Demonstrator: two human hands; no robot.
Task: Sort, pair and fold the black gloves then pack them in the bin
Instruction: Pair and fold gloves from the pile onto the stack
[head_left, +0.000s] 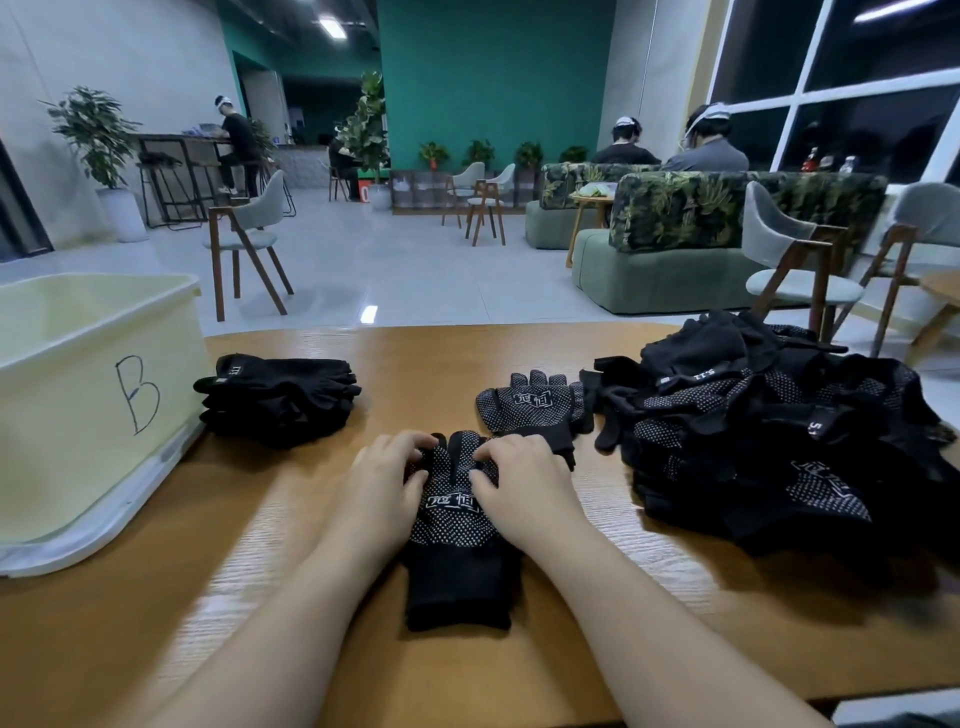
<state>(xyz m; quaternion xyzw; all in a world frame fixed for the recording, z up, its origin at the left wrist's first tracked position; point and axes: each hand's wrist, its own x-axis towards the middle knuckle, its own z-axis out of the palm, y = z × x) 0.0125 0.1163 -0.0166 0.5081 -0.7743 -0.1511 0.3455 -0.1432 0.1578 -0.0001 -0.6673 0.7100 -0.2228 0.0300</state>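
A dotted black glove (457, 525) lies palm-up at the lower centre of the frame, cuff toward the person, its printed logo showing between the two hands. The left hand (382, 491) rests on the glove's left edge with fingers curled onto the glove's finger end, and the right hand (524, 486) does the same on the right edge; both seem to press and pinch the fabric there, though whether a second glove lies underneath cannot be told.

Judging from this, the step in hand is lining up a pair before folding. To do it well, the fingertips and cuffs should sit flush, the fabric smoothed flat from the middle outward, then the finger end brought over toward the cuff in one even fold so the bundle stays compact.

Just beyond, right of centre, another dotted glove (530, 408) lies flat and palm-up, a likely mate. At the right edge sits a loose heap of unsorted gloves (779, 426). Left of centre is a neat stack of folded gloves (280, 400), touching or just beside the pale plastic bin (78, 415) marked "B" at the left edge. All rest on a wooden table (597, 597).
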